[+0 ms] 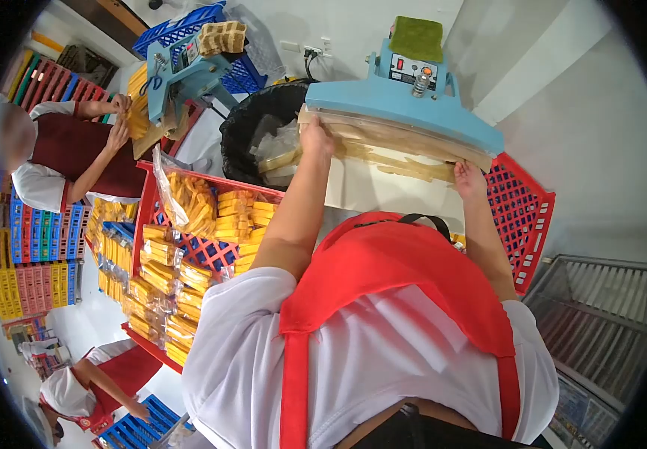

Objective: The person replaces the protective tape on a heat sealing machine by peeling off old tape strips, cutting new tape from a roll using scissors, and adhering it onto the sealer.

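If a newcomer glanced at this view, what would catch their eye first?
Probably the bright red apron over the white shirt, filling the lower middle. Just above it, the wide pale-blue machine stretches across, with the left hand and right hand near its two ends. To the left, a red crate full of bagged yellow-orange packs would likely stand out next.

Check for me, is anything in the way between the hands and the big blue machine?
Nothing that I can see. The left hand and right hand are both up at the brown strip along the near edge of the blue machine.
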Motion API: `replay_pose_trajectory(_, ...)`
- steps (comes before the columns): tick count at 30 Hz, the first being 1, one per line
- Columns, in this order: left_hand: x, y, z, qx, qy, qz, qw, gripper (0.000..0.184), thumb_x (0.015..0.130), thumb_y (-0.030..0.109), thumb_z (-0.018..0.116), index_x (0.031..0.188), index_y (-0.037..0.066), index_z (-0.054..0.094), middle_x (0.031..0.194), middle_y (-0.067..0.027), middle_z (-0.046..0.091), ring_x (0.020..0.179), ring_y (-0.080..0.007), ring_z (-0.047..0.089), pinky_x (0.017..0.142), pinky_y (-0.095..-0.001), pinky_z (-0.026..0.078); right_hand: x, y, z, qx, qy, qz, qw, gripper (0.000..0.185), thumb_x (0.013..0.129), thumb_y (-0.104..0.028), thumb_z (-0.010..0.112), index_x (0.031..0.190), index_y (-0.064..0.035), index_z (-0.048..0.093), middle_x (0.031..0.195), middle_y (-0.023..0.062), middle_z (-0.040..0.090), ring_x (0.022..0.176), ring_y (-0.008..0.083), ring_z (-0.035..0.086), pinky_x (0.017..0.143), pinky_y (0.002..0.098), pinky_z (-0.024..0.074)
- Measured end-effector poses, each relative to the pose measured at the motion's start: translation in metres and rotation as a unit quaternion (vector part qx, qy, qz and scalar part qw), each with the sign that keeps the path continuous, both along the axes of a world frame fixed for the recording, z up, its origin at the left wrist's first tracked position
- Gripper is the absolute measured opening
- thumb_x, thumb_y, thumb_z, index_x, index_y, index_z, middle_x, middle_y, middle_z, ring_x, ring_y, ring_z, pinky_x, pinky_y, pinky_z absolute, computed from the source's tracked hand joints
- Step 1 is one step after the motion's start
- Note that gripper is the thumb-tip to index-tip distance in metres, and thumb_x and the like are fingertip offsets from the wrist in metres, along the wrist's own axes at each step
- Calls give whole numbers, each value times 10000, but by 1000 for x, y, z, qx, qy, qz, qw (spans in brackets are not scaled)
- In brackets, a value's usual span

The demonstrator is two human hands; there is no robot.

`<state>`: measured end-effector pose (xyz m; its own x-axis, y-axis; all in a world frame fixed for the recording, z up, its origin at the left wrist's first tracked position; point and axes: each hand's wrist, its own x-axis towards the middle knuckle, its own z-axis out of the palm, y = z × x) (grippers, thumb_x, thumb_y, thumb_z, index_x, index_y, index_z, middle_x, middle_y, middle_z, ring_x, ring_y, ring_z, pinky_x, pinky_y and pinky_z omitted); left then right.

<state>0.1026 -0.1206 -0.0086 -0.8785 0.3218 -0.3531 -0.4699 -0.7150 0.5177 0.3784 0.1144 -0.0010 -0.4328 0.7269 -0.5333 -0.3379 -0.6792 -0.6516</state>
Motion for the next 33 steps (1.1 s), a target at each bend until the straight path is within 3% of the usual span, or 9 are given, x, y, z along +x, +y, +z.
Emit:
replay_pose_trajectory(5, 20, 5, 43, -222, 61, 33, 973, 262, 832, 81, 408, 1084, 14, 418, 1021, -117, 496, 931, -236, 496, 802, -341, 407, 4, 1, 2, 28, -19, -7, 999, 106, 802, -54, 474, 900, -13, 473, 849, 78, 480, 774, 190, 477, 691, 265, 452)
replay_pose_trajectory(9, 7, 5, 16, -260, 59, 10, 964, 281, 798, 24, 436, 1078, 39, 436, 960, -112, 512, 824, -207, 529, 686, -313, 444, 9, 14, -17, 17, 9, -24, 1000, 113, 804, -57, 470, 904, -4, 471, 851, 87, 473, 794, 196, 474, 703, 272, 453)
replay_pose_trajectory(15, 12, -5, 34, -208, 44, 103, 972, 706, 670, -160, 458, 1251, 78, 136, 994, -144, 466, 770, -212, 524, 576, -299, 447, 5, -1, 0, 20, 27, 7, 999, 117, 807, -56, 455, 911, -4, 471, 851, 97, 474, 794, 201, 479, 703, 276, 455)
replay_pose_trajectory(18, 12, -2, 32, -165, 7, 121, 979, 701, 669, -171, 450, 1249, 62, 132, 1077, -161, 426, 848, -240, 520, 616, -314, 457, 3, -1, 3, 34, 36, 13, 999, 94, 814, -56, 441, 902, -25, 453, 831, 85, 485, 725, 183, 493, 644, 263, 457)
replay_pose_trajectory(20, 25, 3, 45, -131, -7, 145, 981, 572, 711, -115, 453, 1214, 37, 227, 1076, -161, 442, 911, -254, 507, 651, -315, 460, 2, 8, -8, 37, 31, 1, 999, 96, 808, -59, 450, 900, -32, 454, 839, 80, 486, 737, 181, 491, 648, 262, 454)
replay_pose_trajectory(23, 32, 11, 42, -120, -58, 35, 991, 259, 797, 21, 424, 1053, 62, 439, 966, -90, 511, 779, -206, 527, 617, -294, 442, 4, 8, -6, 53, 30, -23, 998, 99, 798, -67, 467, 894, -47, 462, 829, 66, 491, 736, 173, 489, 639, 258, 448)
replay_pose_trajectory(27, 44, 21, 43, -99, -102, -19, 990, 217, 790, 1, 423, 986, 85, 462, 848, -45, 531, 653, -158, 501, 562, -290, 413, 8, -1, 3, 9, 49, 4, 999, 88, 782, -88, 495, 864, -66, 473, 768, 44, 495, 691, 163, 486, 611, 264, 436)
replay_pose_trajectory(29, 36, 18, 36, -74, -80, -18, 994, 304, 793, -41, 393, 1064, 97, 410, 1006, -81, 495, 851, -199, 522, 678, -319, 464, 4, -6, 4, 4, 33, 17, 999, 78, 781, -92, 498, 850, -65, 472, 756, 44, 492, 684, 164, 482, 612, 272, 431)
replay_pose_trajectory(33, 11, 11, 13, -76, -64, -9, 995, 292, 796, -37, 388, 1060, 84, 412, 1023, -85, 489, 865, -200, 518, 680, -298, 468, 1, 8, -8, -21, 19, 27, 999, 53, 781, -95, 498, 820, -72, 470, 751, 41, 486, 681, 161, 474, 600, 279, 421)
